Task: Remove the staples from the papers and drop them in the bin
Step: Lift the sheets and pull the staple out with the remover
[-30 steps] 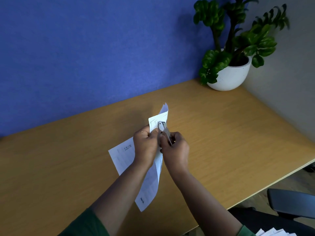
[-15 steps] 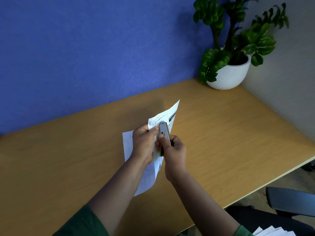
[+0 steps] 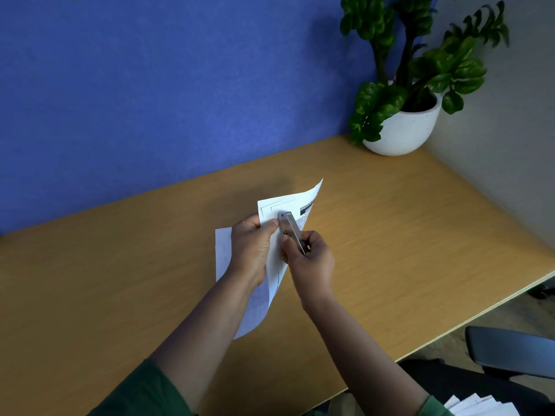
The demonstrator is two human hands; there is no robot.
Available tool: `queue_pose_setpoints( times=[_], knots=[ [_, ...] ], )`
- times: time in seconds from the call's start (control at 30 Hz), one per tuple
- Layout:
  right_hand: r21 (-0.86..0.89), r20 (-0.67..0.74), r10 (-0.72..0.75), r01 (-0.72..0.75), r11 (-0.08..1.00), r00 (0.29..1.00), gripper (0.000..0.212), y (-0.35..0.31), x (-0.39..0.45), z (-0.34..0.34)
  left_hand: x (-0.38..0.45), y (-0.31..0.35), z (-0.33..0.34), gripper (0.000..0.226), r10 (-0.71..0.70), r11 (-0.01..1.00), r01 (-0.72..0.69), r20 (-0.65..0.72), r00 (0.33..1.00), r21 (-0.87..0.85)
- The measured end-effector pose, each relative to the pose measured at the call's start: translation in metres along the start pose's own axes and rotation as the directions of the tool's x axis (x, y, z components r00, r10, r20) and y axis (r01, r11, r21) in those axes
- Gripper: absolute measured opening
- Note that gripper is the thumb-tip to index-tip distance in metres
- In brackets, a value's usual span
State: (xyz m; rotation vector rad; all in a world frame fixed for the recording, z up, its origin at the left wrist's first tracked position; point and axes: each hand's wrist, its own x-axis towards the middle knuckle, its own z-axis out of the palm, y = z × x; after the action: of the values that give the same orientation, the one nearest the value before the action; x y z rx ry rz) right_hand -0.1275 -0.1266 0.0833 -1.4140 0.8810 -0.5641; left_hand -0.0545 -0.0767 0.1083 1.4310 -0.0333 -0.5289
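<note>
A stapled set of white papers (image 3: 271, 207) is held up above the wooden desk (image 3: 120, 280), its top corner curling to the right. My left hand (image 3: 250, 250) grips the papers near their upper edge, thumb pressed on the front sheet. My right hand (image 3: 310, 259) is shut on a small metal staple remover (image 3: 291, 228), whose tip touches the papers just beside my left thumb. The staple itself is too small to make out. No bin is in view.
A white pot with a green plant (image 3: 402, 127) stands at the desk's far right corner, against the blue wall. A dark chair (image 3: 510, 352) sits off the right edge. More white papers (image 3: 480, 406) lie at the bottom right.
The papers have swung more upright and their top corner has fanned out to the right. Both hands have stayed together at the stapled corner.
</note>
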Motion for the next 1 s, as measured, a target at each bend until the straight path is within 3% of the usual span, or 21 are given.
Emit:
queue_pose_setpoints(
  times=[0.2,0.47,0.7,1.0],
  knots=[
    [-0.209,-0.031,-0.146,0.136,0.968,0.989,0.026,-0.010,0.003,-0.001,0.002,-0.004,-0.002,0.023,0.158,0.975,-0.153,-0.019,0.987,0.161],
    [-0.160,-0.068,-0.120,0.108,0.981,0.990,0.021,-0.011,0.002,0.010,0.001,-0.006,0.000,0.025,0.268,0.941,-0.246,-0.066,0.961,0.231],
    [0.168,-0.055,0.075,-0.065,0.984,0.996,0.020,-0.008,-0.005,0.022,0.002,-0.006,0.000,0.031,0.119,0.993,-0.119,-0.020,0.993,0.010],
    [0.476,0.167,0.235,-0.287,0.831,0.958,0.011,-0.016,-0.006,0.017,0.008,0.005,-0.007,0.032,0.011,1.000,-0.011,0.013,1.000,0.020]
  ],
)
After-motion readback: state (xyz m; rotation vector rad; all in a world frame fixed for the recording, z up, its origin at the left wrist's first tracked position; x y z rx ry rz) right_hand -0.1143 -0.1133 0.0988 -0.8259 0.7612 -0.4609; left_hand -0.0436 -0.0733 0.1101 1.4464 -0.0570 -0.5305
